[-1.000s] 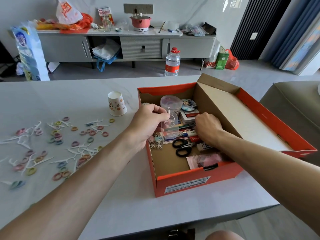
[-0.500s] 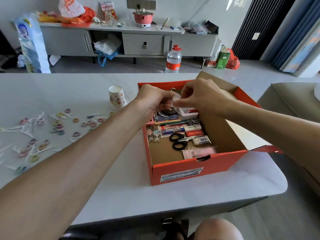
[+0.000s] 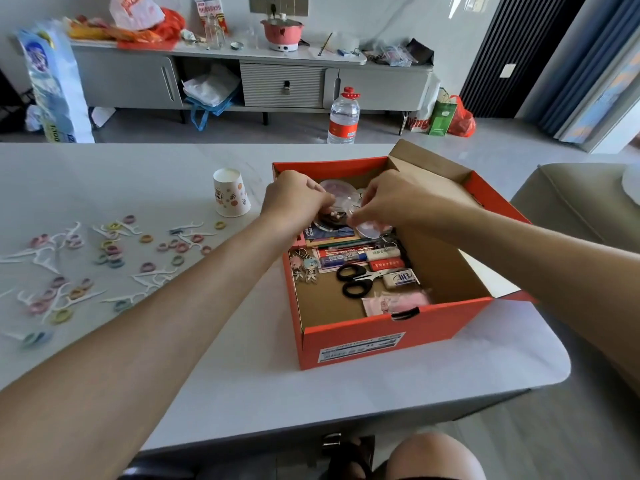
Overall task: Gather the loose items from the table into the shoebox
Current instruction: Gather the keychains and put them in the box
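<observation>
Your left hand and right hand meet over the far end of the orange shoebox, which sits on the counter at its right side with its lid flap standing open on the right. Both hands have their fingers curled in on a clear round container held between them, just above the box's contents. Your fingertips hide part of it, so it seems to be one container with a lid, though I cannot tell whether the two pieces are joined.

Inside the shoebox, black-handled scissors lie near the middle of the floor, with a white eraser just beside the blades. A row of pens and markers lies beyond them, and cartoon keychain charms rest against the left wall. A pink packet lies against the near wall.

Out on the counter to your left, the loose items are spread wide: pastel hair ties mixed in with white floss picks, all well apart from the shoebox. A patterned paper cup stands upside down between that scatter and the box, near your left wrist.
</observation>
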